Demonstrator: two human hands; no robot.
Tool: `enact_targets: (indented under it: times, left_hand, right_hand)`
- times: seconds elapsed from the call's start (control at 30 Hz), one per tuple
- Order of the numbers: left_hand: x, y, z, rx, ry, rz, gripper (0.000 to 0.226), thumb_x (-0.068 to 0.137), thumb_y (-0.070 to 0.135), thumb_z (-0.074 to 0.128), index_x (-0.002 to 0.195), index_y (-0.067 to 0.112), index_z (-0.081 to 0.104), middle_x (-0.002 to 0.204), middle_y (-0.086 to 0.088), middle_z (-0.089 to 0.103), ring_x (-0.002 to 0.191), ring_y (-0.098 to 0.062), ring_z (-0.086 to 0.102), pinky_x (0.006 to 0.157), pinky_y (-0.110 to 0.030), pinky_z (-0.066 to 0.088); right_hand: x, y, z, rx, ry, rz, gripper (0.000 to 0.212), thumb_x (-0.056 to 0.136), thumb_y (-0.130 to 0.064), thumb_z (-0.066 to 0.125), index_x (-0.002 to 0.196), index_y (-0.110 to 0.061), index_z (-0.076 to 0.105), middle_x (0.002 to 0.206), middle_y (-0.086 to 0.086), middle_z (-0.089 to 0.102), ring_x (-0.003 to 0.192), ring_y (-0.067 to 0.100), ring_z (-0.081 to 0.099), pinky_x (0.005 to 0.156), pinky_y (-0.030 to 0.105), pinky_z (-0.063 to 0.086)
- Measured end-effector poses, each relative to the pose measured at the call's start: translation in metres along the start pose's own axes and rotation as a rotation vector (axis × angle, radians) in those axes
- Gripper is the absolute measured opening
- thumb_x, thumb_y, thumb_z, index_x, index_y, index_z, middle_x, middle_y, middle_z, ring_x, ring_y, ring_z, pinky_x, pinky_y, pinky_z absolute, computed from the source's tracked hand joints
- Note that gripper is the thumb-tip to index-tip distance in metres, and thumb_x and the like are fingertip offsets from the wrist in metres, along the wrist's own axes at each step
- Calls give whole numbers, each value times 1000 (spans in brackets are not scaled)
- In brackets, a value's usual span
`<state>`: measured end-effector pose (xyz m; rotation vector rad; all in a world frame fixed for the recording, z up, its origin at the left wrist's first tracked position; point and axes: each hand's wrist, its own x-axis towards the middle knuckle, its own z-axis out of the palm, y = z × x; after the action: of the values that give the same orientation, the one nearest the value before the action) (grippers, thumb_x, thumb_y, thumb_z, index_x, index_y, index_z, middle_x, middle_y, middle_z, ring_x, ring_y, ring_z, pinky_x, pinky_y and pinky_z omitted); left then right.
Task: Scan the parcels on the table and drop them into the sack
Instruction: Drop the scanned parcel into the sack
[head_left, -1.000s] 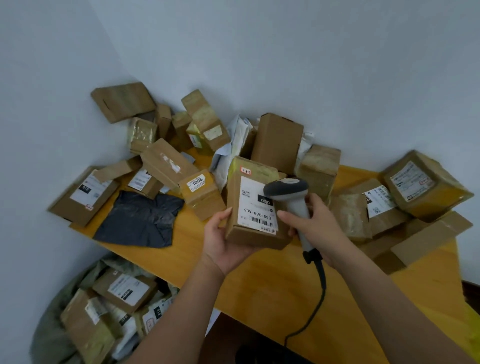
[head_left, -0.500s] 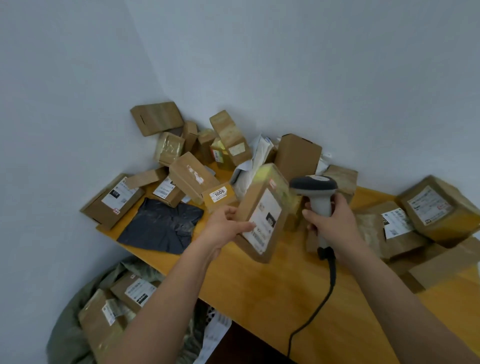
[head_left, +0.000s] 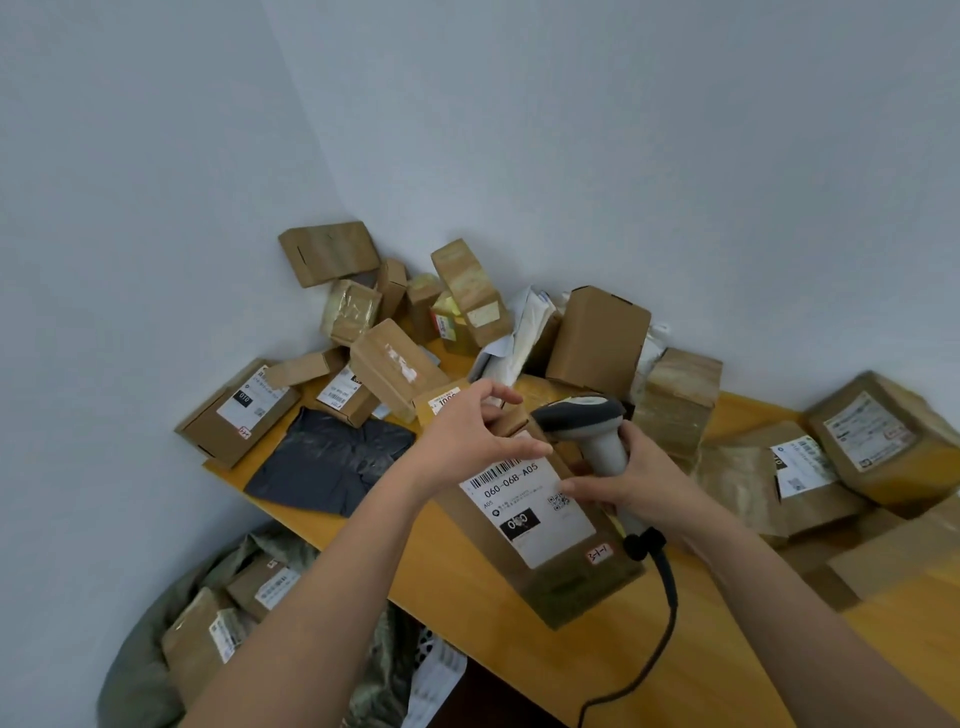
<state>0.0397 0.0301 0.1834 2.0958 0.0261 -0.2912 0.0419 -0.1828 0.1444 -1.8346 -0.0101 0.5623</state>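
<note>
Two plain pale grey-blue walls (head_left: 571, 130) meet in a corner at about 11 o'clock. A yellow wooden desk (head_left: 519, 670) fills that corner, running towards 4 o'clock under soft, even light.

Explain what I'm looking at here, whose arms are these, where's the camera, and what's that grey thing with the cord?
There is no machine here: the two bare arms belong to a person, and the one picture comes from a camera worn on their head, looking forward and down.

The grey thing is a barcode scanner on a black cord; the right hand grips its handle. The left hand holds the top of a brown parcel, whose white label with a barcode faces the camera. Its lower end seems to rest on the table, though I cannot be sure.

The yellow wooden table stands in a corner and carries a heap of other parcels, mostly cardboard boxes, plus a flat black bag. Below the table's left edge is a green sack already holding several boxes.
</note>
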Motion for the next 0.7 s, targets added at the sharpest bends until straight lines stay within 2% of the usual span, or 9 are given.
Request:
enact_targets:
  times: [0.1,0.17,0.2,0.27,0.33,0.43,0.53,0.63,0.7]
  left_hand:
    - [-1,1,0,-58,203,0,73,67,39,86,130,26,49,121,5,59,112,-12,57,87,-26,49]
    - [-1,-5,-5,-111,371,-48,89,66,40,86,140,26,40,130,7,45,118,-11,45,94,-29,43]
    - [-1,-10,-6,-141,385,-87,96,64,40,87,144,26,35,132,7,42,120,-11,42,96,-30,41]
    - [-4,-24,-3,-213,262,-188,114,57,42,90,150,28,26,136,6,41,125,-14,40,100,-34,41]
    - [-8,-40,8,-310,49,-292,121,52,41,93,151,30,24,139,4,48,129,-17,44,107,-41,40]
    - [-10,-56,26,-383,-112,-335,81,75,19,84,143,21,40,128,3,62,118,-17,59,104,-41,45]
    - [-10,-63,32,-533,-78,-332,52,86,5,71,131,22,52,117,0,69,105,-16,66,85,-33,54]
    - [-8,-66,29,-579,-22,-357,39,88,8,70,123,19,56,117,-5,69,102,-21,68,80,-36,57]
    - [-6,-69,27,-566,57,-407,39,87,15,73,122,14,55,120,-9,67,101,-27,69,77,-39,59]
  right_hand:
    - [4,-1,2,77,78,8,81,63,-25,89,130,-26,44,102,-3,70,79,9,72,61,25,57]
    - [9,-2,0,200,177,32,77,62,-22,89,126,-23,47,106,2,70,87,18,72,69,37,60]
    - [12,-4,-2,282,215,55,73,63,-22,89,124,-20,48,106,6,70,88,23,72,72,42,61]
    - [16,-8,-5,432,256,91,66,66,-21,88,121,-12,52,99,12,72,80,28,70,75,46,60]
    - [17,-13,-8,529,268,102,58,70,-18,85,118,-5,55,81,12,68,61,23,60,63,38,56]
    - [18,-18,-9,589,259,113,53,74,-17,83,117,-2,56,72,10,63,55,18,52,60,34,51]
    - [17,-23,-10,579,257,107,53,76,-15,81,120,-5,54,77,11,64,57,16,53,59,32,51]
    - [18,-29,-13,516,293,94,52,85,-24,75,128,-10,49,96,10,62,64,15,58,54,27,52]
    - [15,-39,-17,470,283,105,48,90,-34,68,129,-13,49,102,9,59,69,16,59,56,29,52]
